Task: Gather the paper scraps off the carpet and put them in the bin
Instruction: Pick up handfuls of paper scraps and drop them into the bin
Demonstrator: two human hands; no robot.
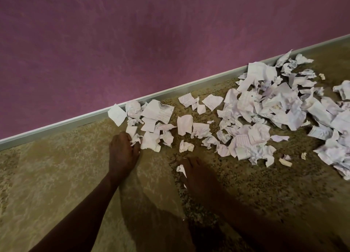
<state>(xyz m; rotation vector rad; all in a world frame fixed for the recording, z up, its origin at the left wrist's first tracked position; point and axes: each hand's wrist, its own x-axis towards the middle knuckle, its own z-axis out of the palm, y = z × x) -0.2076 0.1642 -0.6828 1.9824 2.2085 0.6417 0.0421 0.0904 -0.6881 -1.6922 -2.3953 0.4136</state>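
We see torn and crumpled paper scraps [265, 108] strewn over the tan carpet [56, 185], along the edge where it meets the pale skirting board [75, 120] at the foot of the purple wall [132, 34]. The thickest heap lies toward the carpet's right side, piled scrap over scrap and reaching right up to the skirting; a smaller cluster sits further left, also touching the skirting, and a few single pieces lie scattered between the two.

Our left hand [123, 151] is down on the carpet at the near edge of the smaller cluster. Its fingers are curled and pinch a small crumpled scrap [136, 139] that lies just beside a larger crumpled piece [150, 142].

Our right hand [197, 174] lies low over the carpet, nearer to us and just short of the loose pieces in the middle. Its fingers reach forward, fairly straight; a white scrap [180, 169] shows at its left edge, touching the hand, but we cannot tell whether the fingers grasp it or merely rest on it.

No bin shows in this view.
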